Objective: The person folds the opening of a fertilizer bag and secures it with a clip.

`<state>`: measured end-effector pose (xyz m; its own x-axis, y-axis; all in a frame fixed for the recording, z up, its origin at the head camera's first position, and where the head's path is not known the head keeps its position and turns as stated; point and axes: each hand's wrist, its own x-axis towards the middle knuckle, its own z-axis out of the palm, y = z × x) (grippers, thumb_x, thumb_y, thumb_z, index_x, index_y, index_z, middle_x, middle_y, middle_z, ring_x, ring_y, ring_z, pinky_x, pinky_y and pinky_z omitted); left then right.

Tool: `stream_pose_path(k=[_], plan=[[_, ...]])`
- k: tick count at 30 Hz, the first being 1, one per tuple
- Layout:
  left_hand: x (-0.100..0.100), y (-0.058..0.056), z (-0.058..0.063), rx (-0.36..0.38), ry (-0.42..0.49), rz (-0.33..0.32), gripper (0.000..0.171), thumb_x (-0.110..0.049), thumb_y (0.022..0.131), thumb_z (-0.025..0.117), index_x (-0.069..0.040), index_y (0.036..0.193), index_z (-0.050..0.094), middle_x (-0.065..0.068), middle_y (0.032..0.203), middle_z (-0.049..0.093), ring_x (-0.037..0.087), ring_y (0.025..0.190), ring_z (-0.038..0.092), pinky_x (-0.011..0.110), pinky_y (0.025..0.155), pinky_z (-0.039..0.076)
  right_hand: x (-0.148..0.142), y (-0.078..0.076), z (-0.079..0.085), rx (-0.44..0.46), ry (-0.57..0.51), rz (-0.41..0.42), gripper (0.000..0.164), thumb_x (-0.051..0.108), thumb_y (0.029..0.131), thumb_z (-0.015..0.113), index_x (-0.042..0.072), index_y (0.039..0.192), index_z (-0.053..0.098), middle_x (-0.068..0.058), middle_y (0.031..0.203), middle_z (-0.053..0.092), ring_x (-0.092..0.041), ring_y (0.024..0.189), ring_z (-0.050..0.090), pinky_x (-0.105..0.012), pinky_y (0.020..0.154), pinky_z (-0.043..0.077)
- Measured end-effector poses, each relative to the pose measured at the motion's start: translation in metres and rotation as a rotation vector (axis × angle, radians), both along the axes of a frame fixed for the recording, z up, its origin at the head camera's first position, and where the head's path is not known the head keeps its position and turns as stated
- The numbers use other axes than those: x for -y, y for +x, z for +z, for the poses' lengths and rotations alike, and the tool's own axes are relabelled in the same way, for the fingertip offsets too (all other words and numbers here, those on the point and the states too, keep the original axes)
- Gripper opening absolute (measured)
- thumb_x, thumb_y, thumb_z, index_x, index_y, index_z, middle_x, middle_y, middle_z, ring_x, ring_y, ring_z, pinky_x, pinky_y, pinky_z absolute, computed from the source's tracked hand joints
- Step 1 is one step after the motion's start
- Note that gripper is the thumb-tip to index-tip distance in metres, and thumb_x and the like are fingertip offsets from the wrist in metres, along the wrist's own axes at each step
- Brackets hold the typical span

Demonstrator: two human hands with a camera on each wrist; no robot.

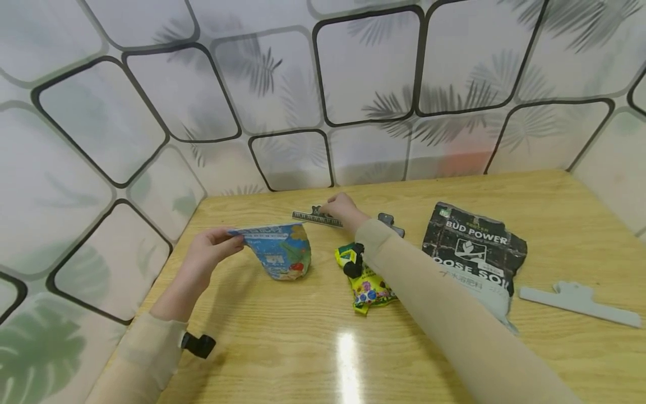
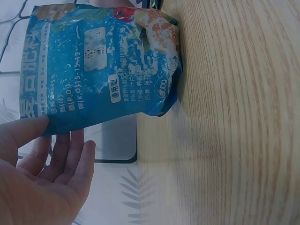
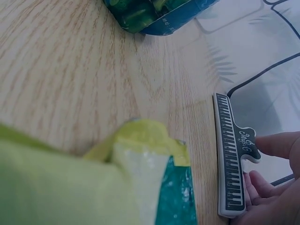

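Note:
A blue fertilizer bag (image 1: 280,255) stands on the table, its top edge flat and stretched sideways. My left hand (image 1: 204,255) pinches one upper corner between thumb and fingers; the left wrist view shows the bag's printed face (image 2: 103,70) and its bottom against the wood. Farther back, my right hand (image 1: 348,209) holds a sealing clip (image 1: 317,218) patterned like piano keys. In the right wrist view the thumb presses the black "Music" handle of the clip (image 3: 229,159), with the other fingers behind it. The clip is apart from the bag.
A yellow bag (image 1: 370,290) lies under my right forearm, partly hidden. Right of it lies a black bag labelled Bud Power (image 1: 469,249), with a dark clip (image 1: 387,220) behind my forearm. A grey clip (image 1: 580,303) lies at the far right. A patterned wall (image 1: 373,73) stands behind the table.

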<state>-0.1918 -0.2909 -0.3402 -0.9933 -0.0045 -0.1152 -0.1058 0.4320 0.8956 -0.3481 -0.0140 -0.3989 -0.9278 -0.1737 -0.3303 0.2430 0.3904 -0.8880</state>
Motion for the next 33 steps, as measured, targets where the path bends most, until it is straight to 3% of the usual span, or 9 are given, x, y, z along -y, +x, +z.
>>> stream_pose_path(k=[7, 12, 19, 33], plan=[[-0.0001, 0.0003, -0.0003, -0.01, -0.004, -0.002, 0.031, -0.017, 0.109, 0.063, 0.006, 0.129, 0.066, -0.017, 0.098, 0.071, -0.007, 0.094, 0.07, 0.023, 0.101, 0.061, -0.001, 0.0, 0.0001, -0.001, 0.012, 0.024, 0.044, 0.019, 0.105, 0.068, 0.001, 0.144, 0.063, -0.016, 0.152, 0.059, -0.034, 0.14, 0.057, -0.047, 0.121, 0.05], [-0.0003, 0.0011, 0.0002, -0.023, 0.01, -0.004, 0.031, -0.015, 0.109, 0.063, 0.008, 0.129, 0.067, -0.019, 0.096, 0.071, -0.006, 0.094, 0.07, 0.017, 0.095, 0.061, -0.0013, -0.0004, 0.0012, 0.006, 0.029, 0.04, 0.046, 0.022, 0.103, 0.072, 0.003, 0.144, 0.064, -0.015, 0.155, 0.057, -0.034, 0.142, 0.056, -0.047, 0.121, 0.049], [-0.0012, 0.0014, 0.0009, -0.013, -0.003, -0.003, 0.032, -0.016, 0.109, 0.062, 0.008, 0.13, 0.066, -0.017, 0.098, 0.071, -0.007, 0.094, 0.069, 0.022, 0.1, 0.061, -0.0025, -0.0027, 0.0001, 0.01, 0.041, 0.046, 0.045, 0.024, 0.103, 0.073, 0.005, 0.143, 0.065, -0.014, 0.156, 0.056, -0.033, 0.143, 0.054, -0.049, 0.121, 0.049], [-0.0013, 0.0007, 0.0007, -0.016, 0.024, -0.004, 0.03, -0.016, 0.109, 0.062, 0.007, 0.128, 0.067, -0.018, 0.096, 0.072, -0.006, 0.094, 0.07, 0.014, 0.093, 0.06, -0.0032, 0.0026, 0.0024, -0.023, 0.04, 0.037, 0.043, 0.023, 0.101, 0.076, 0.004, 0.139, 0.068, -0.015, 0.148, 0.062, -0.034, 0.134, 0.061, -0.049, 0.116, 0.053]])
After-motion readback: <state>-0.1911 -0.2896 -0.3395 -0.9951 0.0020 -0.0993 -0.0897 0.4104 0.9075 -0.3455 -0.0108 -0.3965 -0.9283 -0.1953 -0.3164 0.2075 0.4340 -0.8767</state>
